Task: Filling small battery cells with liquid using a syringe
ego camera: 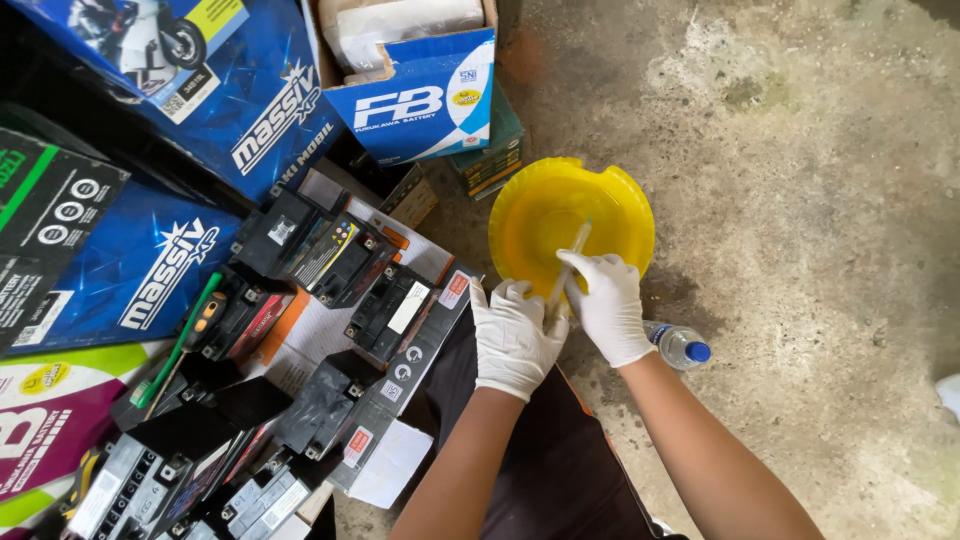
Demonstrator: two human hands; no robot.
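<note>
Pale stick: thin whitish rod or tube (568, 268), held slanted over the round yellow plastic basin (520, 215); upper tip reaches over the basin's inside, lower end hidden between the two hands. Material hard to make out.
Left hand: white-gloved left hand (512, 338), fingers curled at the stick's lower end; whether it truly pinches the stick or only steadies it, cannot tell.
Right hand: white-gloved right hand (607, 303), fingers closed around the stick's middle, grasping it, at the basin's near rim.
Basin: sits on the stained grey concrete floor (800, 200); near rim covered by both hands; contents, if any, not readable.
Bottle: clear plastic bottle with blue cap (680, 346), lying on the floor just beside the right wrist, mostly hidden behind the forearm.
Batteries: cluster of small black vehicle batteries (340, 262) left of the hands, some cut off at the bottom edge.
Boxes: blue cardboard cartons (420, 100) along the top left, partly out of frame.
Dark cloth: black fabric (560, 460) under the forearms; cannot tell whether clothing or a mat.
</note>
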